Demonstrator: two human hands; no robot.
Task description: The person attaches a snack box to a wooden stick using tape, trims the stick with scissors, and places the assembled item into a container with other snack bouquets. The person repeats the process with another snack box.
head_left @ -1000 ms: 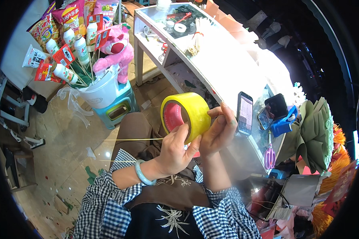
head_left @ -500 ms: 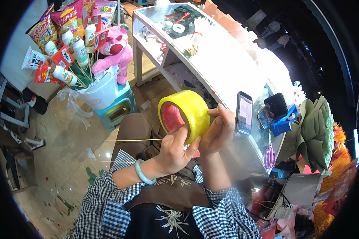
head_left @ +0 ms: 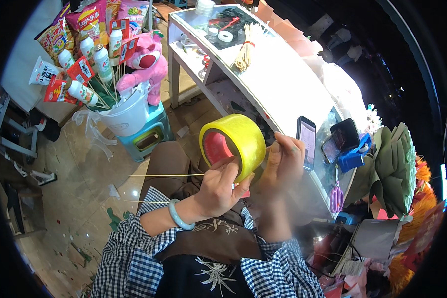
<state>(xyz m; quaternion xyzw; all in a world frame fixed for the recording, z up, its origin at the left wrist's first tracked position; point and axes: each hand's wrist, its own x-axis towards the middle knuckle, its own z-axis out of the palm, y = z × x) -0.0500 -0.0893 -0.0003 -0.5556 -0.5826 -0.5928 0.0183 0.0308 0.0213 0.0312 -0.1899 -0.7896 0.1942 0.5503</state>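
A big roll of yellow tape [head_left: 238,141] with a red core is held up in front of my chest. My left hand [head_left: 218,191], with a pale green bangle on the wrist, grips the roll's lower edge and pinches a thin wooden stick [head_left: 166,175] that points left. My right hand [head_left: 283,161] is closed against the roll's right side, fingertips at the tape's edge. What lies between the two hands under the roll is hidden.
A white curved counter [head_left: 283,84] runs along my right with a phone [head_left: 306,139], a bundle of sticks [head_left: 243,52] and a small tape roll [head_left: 225,36]. A white bucket [head_left: 126,116] with snacks and a pink plush toy [head_left: 146,67] stands on a teal stool [head_left: 146,139]. Purple scissors [head_left: 336,196] and green wrapping paper [head_left: 395,171] are at right.
The tape roll and both hands stay in nearly the same place; the roll has tilted slightly and my right fingers have shifted along its edge.
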